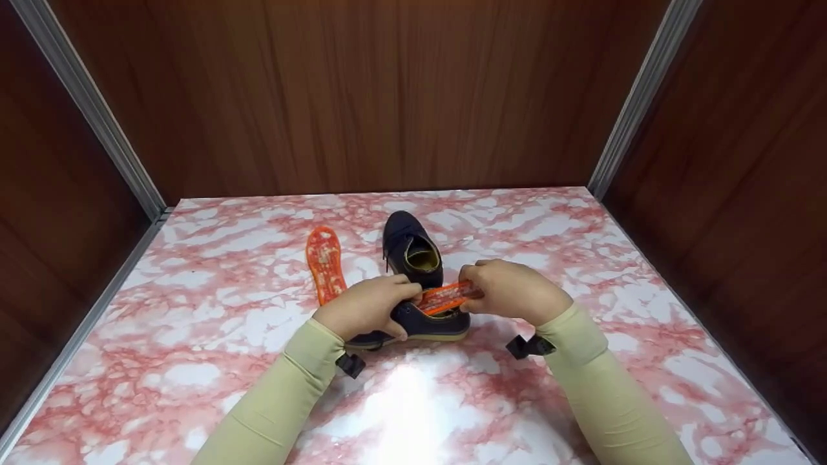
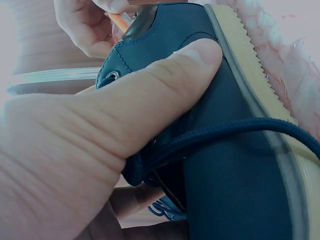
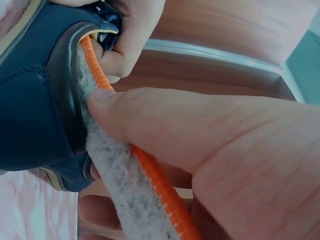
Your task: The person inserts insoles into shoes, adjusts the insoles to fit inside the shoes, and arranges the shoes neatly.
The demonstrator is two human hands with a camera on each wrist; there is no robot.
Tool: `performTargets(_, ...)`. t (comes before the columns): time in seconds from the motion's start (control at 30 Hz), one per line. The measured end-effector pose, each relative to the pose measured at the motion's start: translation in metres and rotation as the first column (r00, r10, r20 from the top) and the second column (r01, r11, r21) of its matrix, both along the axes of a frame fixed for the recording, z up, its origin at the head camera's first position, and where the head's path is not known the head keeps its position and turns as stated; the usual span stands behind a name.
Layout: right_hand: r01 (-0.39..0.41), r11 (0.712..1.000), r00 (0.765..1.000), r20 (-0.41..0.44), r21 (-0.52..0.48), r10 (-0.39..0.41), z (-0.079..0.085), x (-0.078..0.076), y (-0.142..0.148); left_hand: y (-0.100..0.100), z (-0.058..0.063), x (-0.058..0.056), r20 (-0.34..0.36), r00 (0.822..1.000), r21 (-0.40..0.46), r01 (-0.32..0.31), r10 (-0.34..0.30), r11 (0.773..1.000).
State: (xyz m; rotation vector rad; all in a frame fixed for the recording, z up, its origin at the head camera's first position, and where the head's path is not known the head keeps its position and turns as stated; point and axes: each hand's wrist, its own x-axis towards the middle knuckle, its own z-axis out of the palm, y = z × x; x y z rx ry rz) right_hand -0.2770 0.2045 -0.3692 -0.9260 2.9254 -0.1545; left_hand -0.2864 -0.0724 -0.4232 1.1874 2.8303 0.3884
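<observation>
My left hand [image 1: 375, 303] grips a dark blue lace-up shoe [image 2: 240, 190] around its middle, thumb along the side. The shoe has a cream sole and lies with its toe to the left. An orange-edged insole [image 3: 135, 185] with a pale fuzzy underside is partly inside the shoe's opening. Its heel end sticks out, pinched between the thumb and fingers of my right hand [image 1: 510, 290]. The insole's front part is hidden inside the shoe. Just behind, the matching shoe [image 1: 404, 236] stands upright on the table, its opening toward me.
A second orange insole [image 1: 324, 258] lies on the table left of the shoes, its near end partly behind my left hand. The table [image 1: 213, 374] has a red and white marbled top. Brown wood-grain panels [image 1: 362, 97] enclose the back and sides.
</observation>
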Motion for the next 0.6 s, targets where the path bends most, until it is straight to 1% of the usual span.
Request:
performTargets(0.17, 0.014, 1.000, 0.998, 0.062, -0.014, -0.013, 0.002, -0.002, 0.004, 0.000, -0.001, 0.000, -0.001, 1.000, 0.004, -0.001, 0.001, 1.000)
performTargets(0.27, 0.019, 0.999, 0.996, 0.085, -0.028, -0.016, 0.004, -0.003, 0.008, 0.000, -0.001, 0.000, 0.000, 1.000, 0.005, 0.000, 0.000, 1.000)
performTargets(0.47, 0.027, 0.999, 0.996, 0.085, -0.028, -0.025, 0.008, -0.003, 0.016, 0.000, -0.002, -0.001, -0.013, 1.000, 0.001, 0.000, 0.000, 1.000)
performTargets(0.6, 0.017, 0.999, 0.996, 0.087, -0.042, -0.013, 0.010, -0.004, 0.016, 0.000, -0.002, 0.000, -0.017, 1.000, 0.002, 0.001, -0.001, 1.000)
